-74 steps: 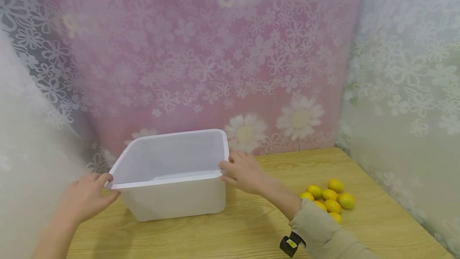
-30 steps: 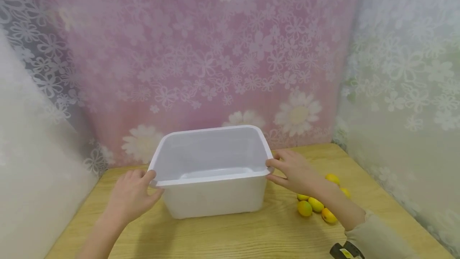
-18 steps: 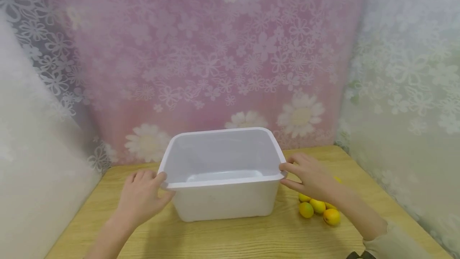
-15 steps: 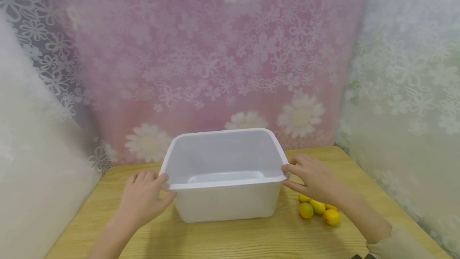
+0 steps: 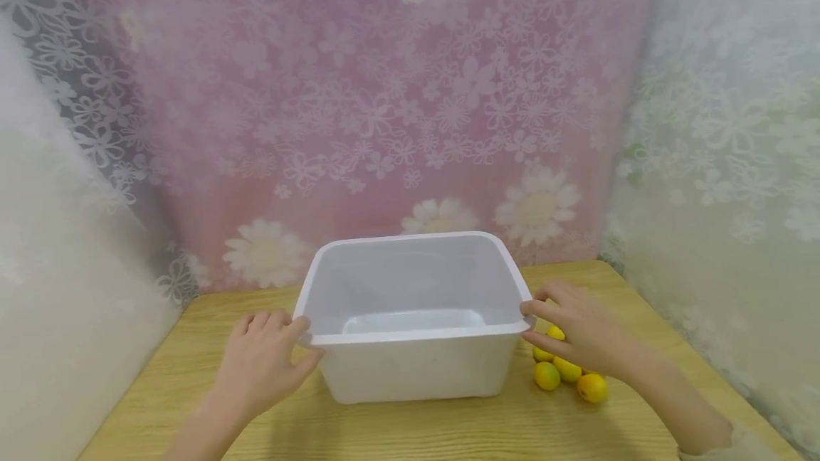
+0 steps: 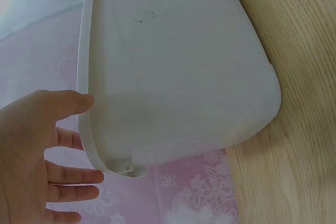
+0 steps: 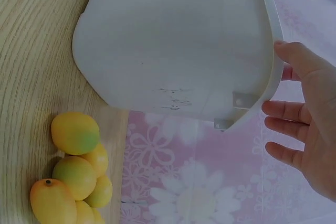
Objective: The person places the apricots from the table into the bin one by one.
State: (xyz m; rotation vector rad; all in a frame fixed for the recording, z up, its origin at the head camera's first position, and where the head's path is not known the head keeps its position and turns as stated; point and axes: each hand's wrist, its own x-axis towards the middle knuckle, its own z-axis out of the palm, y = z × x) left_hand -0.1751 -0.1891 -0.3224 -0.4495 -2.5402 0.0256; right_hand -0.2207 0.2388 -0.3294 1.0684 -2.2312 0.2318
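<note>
A white plastic tub (image 5: pixel 416 368) stands upright on the wooden table, its inside bare in the head view. My left hand (image 5: pixel 259 361) pinches the left front corner of its rim; in the left wrist view the thumb (image 6: pixel 73 102) lies on the rim's outer face, the other fingers beyond it. At the opposite front corner my right hand (image 5: pixel 579 329) pinches the rim likewise, its thumb (image 7: pixel 299 56) on the outer side in the right wrist view. Several yellow, partly greenish fruits (image 5: pixel 592 388), mango-like, lie by the tub's right side, some hidden under my right hand.
The wooden tabletop (image 5: pixel 448 432) extends around the tub to a rear edge. Behind it hangs a pink curtain (image 5: pixel 384 126) with white flowers. Pale flowered sheeting (image 5: pixel 724 233) closes off the right side, and a whitish sheet (image 5: pixel 64 290) the left.
Both hands have moved the tub rightward along the table and, lately, slightly nearer to me. It now stands beside the fruits, and my right hand covers part of them.
</note>
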